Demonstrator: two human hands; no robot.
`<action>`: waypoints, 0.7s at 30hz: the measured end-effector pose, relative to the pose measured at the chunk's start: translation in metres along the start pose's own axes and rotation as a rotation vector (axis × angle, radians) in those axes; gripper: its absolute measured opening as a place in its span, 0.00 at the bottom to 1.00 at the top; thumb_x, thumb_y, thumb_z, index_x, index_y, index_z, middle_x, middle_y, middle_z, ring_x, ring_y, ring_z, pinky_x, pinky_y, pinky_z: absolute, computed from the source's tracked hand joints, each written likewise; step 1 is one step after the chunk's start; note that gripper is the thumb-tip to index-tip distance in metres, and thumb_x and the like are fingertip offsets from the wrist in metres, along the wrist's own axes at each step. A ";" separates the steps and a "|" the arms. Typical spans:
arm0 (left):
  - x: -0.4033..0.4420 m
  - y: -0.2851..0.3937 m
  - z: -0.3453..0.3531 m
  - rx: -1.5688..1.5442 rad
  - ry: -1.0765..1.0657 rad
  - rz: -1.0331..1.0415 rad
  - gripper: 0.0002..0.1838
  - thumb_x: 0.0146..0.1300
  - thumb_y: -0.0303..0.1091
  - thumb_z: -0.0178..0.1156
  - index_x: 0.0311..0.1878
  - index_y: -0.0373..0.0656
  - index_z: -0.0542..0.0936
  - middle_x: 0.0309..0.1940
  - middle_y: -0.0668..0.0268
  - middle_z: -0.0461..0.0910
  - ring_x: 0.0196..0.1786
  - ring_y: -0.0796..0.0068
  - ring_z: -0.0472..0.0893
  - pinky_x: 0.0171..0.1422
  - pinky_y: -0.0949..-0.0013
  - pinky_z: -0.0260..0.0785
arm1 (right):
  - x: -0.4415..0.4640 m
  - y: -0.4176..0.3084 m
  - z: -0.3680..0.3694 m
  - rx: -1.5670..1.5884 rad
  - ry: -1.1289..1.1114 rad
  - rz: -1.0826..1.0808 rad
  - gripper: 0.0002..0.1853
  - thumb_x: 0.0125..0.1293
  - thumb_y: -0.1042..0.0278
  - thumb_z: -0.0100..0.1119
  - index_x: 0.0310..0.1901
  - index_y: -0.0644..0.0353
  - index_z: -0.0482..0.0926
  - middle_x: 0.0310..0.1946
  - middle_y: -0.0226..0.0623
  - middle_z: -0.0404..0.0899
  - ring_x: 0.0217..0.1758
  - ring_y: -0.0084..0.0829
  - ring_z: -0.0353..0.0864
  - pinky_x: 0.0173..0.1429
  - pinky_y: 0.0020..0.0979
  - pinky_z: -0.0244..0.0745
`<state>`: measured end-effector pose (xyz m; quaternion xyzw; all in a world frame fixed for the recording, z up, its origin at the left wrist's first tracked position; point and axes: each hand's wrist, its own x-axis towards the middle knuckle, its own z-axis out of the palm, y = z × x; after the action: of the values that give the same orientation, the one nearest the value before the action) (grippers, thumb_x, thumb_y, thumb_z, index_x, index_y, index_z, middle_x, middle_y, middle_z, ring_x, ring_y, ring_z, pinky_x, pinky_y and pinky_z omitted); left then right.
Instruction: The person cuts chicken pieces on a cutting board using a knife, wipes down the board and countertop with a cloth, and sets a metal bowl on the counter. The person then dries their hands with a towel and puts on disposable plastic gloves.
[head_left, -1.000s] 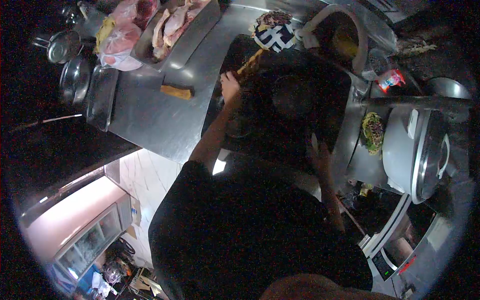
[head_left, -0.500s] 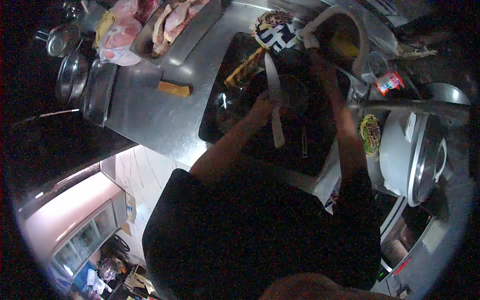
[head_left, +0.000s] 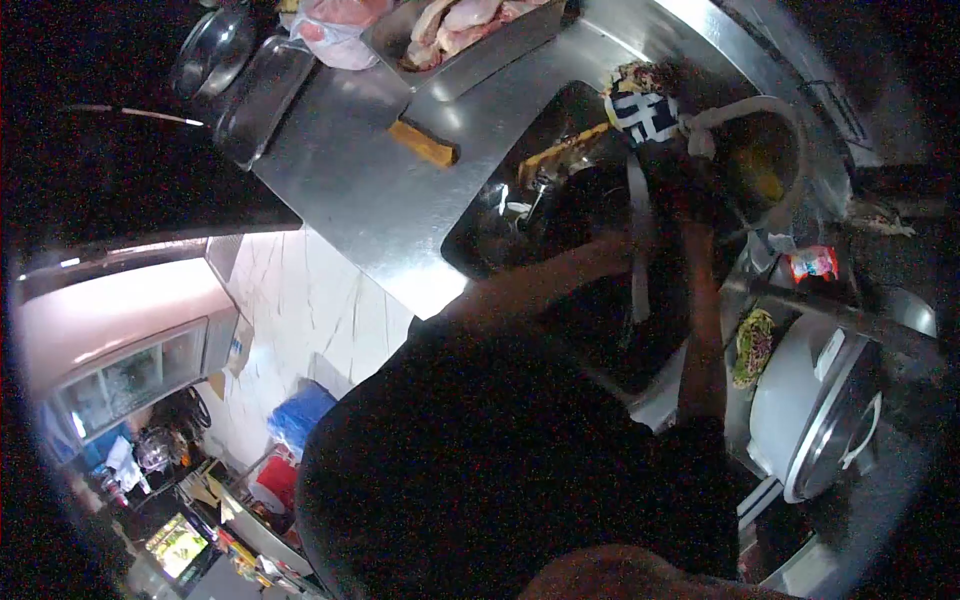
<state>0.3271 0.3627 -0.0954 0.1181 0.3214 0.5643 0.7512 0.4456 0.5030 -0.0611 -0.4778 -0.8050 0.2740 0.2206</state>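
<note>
The knife (head_left: 638, 195) is in the dark sink (head_left: 480, 243), below the patterned cloth (head_left: 642, 116) and close to the mouth of the tap (head_left: 750, 107). Half a second ago, the right hand (head_left: 690, 205) was up by the tap's mouth. Now it has come down beside the knife — so both hands are close together there, and the work is all in one spot.

The left hand (head_left: 642, 240) is at the middle of the knife and looks wrapped around it, but it is too dark to be sure. I cannot tell if the right hand is spread or pinching, or if it touches the blade.

The knife's long line runs almost straight up and down in the view. Its blade points up, toward the cloth — its handle comes down toward the dark shirt (head_left: 500, 450).
</note>
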 end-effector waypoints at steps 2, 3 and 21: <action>0.005 0.005 0.013 0.079 -0.005 0.004 0.13 0.62 0.38 0.53 0.45 0.42 0.76 0.37 0.62 0.78 0.40 0.65 0.78 0.43 0.60 0.70 | -0.043 -0.016 -0.013 -0.081 0.007 0.021 0.21 0.62 0.63 0.54 0.55 0.60 0.68 0.48 0.48 0.74 0.49 0.45 0.75 0.52 0.40 0.72; 0.009 0.006 0.019 0.115 -0.013 0.002 0.13 0.62 0.38 0.53 0.45 0.42 0.76 0.37 0.62 0.79 0.40 0.65 0.78 0.42 0.60 0.70 | -0.061 -0.021 -0.019 -0.117 0.004 0.031 0.21 0.62 0.63 0.54 0.55 0.60 0.67 0.48 0.48 0.74 0.49 0.46 0.75 0.51 0.40 0.72; 0.001 0.026 0.044 0.469 0.000 0.111 0.14 0.62 0.40 0.51 0.43 0.42 0.78 0.36 0.62 0.80 0.38 0.64 0.80 0.40 0.62 0.71 | -0.149 -0.135 -0.067 -0.181 -0.060 0.128 0.24 0.62 0.60 0.53 0.58 0.59 0.65 0.50 0.51 0.73 0.52 0.52 0.72 0.52 0.44 0.68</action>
<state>0.3343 0.3802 -0.0481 0.3070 0.4365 0.5148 0.6710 0.4657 0.3328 0.0631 -0.5379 -0.8004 0.2279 0.1345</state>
